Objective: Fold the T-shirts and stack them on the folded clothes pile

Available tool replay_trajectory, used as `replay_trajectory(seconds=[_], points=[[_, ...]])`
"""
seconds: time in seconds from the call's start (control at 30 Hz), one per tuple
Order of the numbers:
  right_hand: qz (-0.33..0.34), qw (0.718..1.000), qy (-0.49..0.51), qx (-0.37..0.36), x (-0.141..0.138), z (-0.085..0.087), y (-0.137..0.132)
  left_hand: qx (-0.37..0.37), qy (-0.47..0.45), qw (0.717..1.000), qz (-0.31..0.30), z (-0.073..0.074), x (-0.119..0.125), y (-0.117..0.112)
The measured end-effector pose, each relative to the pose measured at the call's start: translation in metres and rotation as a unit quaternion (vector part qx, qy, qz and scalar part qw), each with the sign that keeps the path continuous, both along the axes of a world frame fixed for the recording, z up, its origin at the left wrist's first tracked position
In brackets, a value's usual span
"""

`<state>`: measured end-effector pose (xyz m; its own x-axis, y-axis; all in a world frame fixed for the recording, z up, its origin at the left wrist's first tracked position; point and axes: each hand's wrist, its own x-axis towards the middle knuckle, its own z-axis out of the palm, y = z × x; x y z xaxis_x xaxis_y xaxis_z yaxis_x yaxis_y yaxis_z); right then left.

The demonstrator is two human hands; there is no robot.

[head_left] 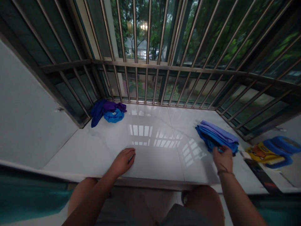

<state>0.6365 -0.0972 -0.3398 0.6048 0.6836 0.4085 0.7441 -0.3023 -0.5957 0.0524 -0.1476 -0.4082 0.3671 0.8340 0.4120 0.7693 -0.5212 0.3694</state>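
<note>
My right hand (223, 158) grips the near edge of a folded stack of blue cloths (217, 137) lying on the right side of a glossy white ledge (150, 147). My left hand (123, 160) rests palm down on the ledge near its front edge, fingers loosely curled, holding nothing. A crumpled heap of dark blue, purple and bright blue cloths (108, 111) lies in the far left corner of the ledge, well away from both hands.
Metal window bars (147, 62) fence the back and right sides of the ledge. A white wall (25, 119) stands at the left. A yellow and blue object (272, 152) lies past the ledge at right. My bare knees are below the front edge.
</note>
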Motion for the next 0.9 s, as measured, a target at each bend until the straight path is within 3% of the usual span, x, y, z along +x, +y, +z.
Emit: replay_trajectory(seconds=[0.13,0.23,0.37,0.47,0.63,0.7,0.8,0.9], points=[[0.201,0.976,-0.023,-0.076,-0.087,-0.061,-0.049,0.003,0.006,1.000,-0.003,0.003,-0.002,0.000],[0.237,0.962,-0.095,-0.095,-0.140,-0.083,-0.078,0.011,0.018,1.000,-0.001,0.000,-0.001,-0.002],[0.243,0.955,-0.119,-0.122,-0.157,-0.079,-0.086,0.029,0.016,0.999,0.024,-0.010,-0.007,0.002],[0.243,0.953,-0.119,-0.135,-0.152,-0.073,-0.085,0.041,-0.003,0.997,0.063,-0.007,-0.030,0.025],[0.242,0.950,-0.128,-0.149,-0.151,-0.071,-0.086,0.052,0.040,0.972,0.224,0.035,-0.106,0.109],[0.240,0.950,-0.126,-0.152,-0.153,-0.071,-0.087,0.018,0.057,0.961,0.271,0.053,-0.134,0.140],[0.236,0.952,-0.124,-0.152,-0.154,-0.070,-0.087,-0.061,0.066,0.945,0.316,0.067,-0.159,0.164],[0.235,0.952,-0.125,-0.153,-0.155,-0.068,-0.087,-0.133,0.066,0.919,0.365,0.065,-0.164,0.169]])
